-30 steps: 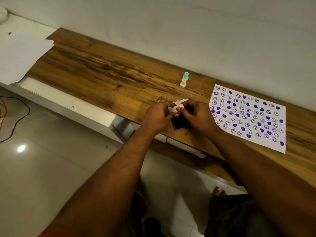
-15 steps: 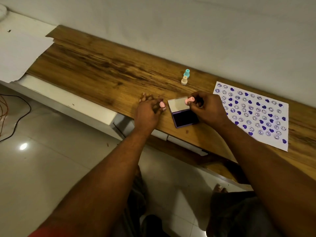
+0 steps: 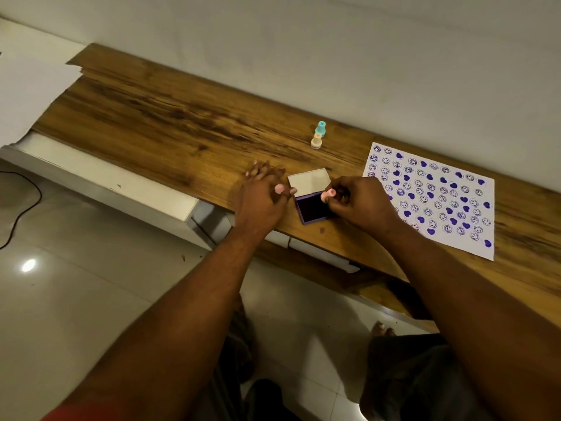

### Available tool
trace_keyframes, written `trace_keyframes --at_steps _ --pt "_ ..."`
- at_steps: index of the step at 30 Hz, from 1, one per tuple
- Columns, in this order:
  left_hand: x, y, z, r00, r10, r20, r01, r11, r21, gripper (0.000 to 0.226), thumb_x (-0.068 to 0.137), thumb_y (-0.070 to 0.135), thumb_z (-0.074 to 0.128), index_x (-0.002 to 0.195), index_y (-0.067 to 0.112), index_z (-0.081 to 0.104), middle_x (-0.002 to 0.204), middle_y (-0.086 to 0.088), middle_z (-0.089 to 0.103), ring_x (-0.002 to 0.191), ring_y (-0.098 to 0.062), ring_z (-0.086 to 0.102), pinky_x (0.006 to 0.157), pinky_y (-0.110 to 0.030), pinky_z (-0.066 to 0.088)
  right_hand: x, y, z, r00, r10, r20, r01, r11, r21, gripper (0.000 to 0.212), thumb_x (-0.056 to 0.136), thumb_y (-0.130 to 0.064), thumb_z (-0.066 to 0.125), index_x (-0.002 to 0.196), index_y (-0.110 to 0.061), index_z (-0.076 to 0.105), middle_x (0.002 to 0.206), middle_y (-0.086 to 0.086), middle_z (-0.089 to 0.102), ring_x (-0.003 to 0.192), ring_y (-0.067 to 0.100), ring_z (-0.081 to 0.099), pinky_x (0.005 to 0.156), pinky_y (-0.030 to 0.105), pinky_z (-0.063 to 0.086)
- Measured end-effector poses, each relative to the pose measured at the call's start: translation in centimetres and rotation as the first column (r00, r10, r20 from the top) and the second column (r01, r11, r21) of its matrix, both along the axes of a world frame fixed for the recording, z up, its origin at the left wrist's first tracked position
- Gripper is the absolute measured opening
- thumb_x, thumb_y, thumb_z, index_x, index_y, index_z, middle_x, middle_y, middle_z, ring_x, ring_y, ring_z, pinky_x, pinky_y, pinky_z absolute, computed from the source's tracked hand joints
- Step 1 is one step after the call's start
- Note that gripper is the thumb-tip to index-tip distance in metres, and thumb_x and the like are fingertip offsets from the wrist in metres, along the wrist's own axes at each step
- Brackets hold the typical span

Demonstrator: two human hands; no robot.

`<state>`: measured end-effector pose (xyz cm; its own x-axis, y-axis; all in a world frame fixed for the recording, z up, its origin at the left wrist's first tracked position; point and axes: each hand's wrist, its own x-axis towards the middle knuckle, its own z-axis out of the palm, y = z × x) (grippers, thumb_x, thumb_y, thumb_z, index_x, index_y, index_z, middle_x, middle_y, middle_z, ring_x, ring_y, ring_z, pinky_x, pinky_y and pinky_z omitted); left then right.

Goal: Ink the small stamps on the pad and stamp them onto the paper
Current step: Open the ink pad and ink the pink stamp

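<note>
An open purple ink pad (image 3: 312,209) lies near the wooden desk's front edge, its pale lid (image 3: 309,180) folded back. My right hand (image 3: 361,203) pinches a small pink stamp (image 3: 328,194) just above the pad's dark ink, at its right side. My left hand (image 3: 261,199) rests on the desk left of the pad, with a small pink cap-like piece (image 3: 279,188) between its fingers. To the right lies the white paper (image 3: 431,196), covered with several purple hearts and smiley prints. A teal stamp (image 3: 320,129) and a beige stamp (image 3: 316,141) stand upright behind the pad.
The wooden desk (image 3: 182,126) runs along a white wall. A white sheet (image 3: 27,86) lies at its far left end. A white drawer unit (image 3: 127,189) sits under the front edge. Below are a tiled floor, a black cable (image 3: 21,214) and my legs.
My hands, joined over the pad a second ago, have pulled apart. The left went left with the small pink piece, and the right now holds the pink stamp lower over the ink.
</note>
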<state>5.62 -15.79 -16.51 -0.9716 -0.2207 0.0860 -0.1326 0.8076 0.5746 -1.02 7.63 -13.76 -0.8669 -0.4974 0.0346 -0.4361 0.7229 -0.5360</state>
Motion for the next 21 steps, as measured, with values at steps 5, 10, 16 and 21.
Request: trace_keyframes --at_steps 5,10,16,21 --pt "0.0 1.8 0.0 0.965 -0.261 0.027 0.261 0.965 -0.008 0.095 0.075 0.085 0.064 0.152 0.029 0.055 0.172 -0.009 0.027 0.162 -0.022 0.009 0.130 -0.045 0.010 0.4 -0.1 -0.1 1.000 0.022 -0.015 -0.021 0.999 0.041 0.027 0.094 -0.034 0.070 0.113 -0.016 0.078 0.094 0.003 0.077 0.081 0.017 0.069 0.070 0.037 0.057" --pt "0.1 2.8 -0.7 0.958 -0.279 0.068 0.284 0.957 -0.063 0.077 0.082 0.071 0.072 0.147 0.031 0.060 0.172 -0.012 0.027 0.163 -0.026 0.008 0.131 -0.048 0.014 0.9 -0.7 1.5 0.998 0.048 -0.047 -0.046 0.998 0.040 0.027 0.095 -0.029 0.070 0.117 -0.014 0.077 0.100 0.004 0.077 0.086 0.018 0.068 0.075 0.037 0.057" --pt "0.0 2.9 -0.7 0.969 -0.233 0.083 0.233 0.972 0.005 0.075 0.077 0.063 0.083 0.142 0.030 0.066 0.171 -0.012 0.027 0.163 -0.025 0.005 0.131 -0.045 0.013 0.7 -2.3 6.2 0.917 -0.133 -0.376 -0.015 0.931 -0.365 0.021 0.098 -0.038 0.068 0.113 -0.025 0.075 0.096 -0.012 0.073 0.077 0.006 0.064 0.067 0.014 0.047" --pt "-0.1 2.9 -0.8 0.975 -0.209 0.077 0.207 0.978 0.034 0.067 0.077 0.055 0.085 0.139 0.036 0.067 0.173 -0.013 0.022 0.163 -0.025 -0.001 0.128 -0.041 0.005 3.5 -2.0 0.7 0.999 -0.026 0.026 0.023 0.993 0.116 0.031 0.102 -0.032 0.061 0.129 -0.020 0.071 0.114 0.006 0.074 0.097 0.022 0.068 0.084 0.041 0.056"
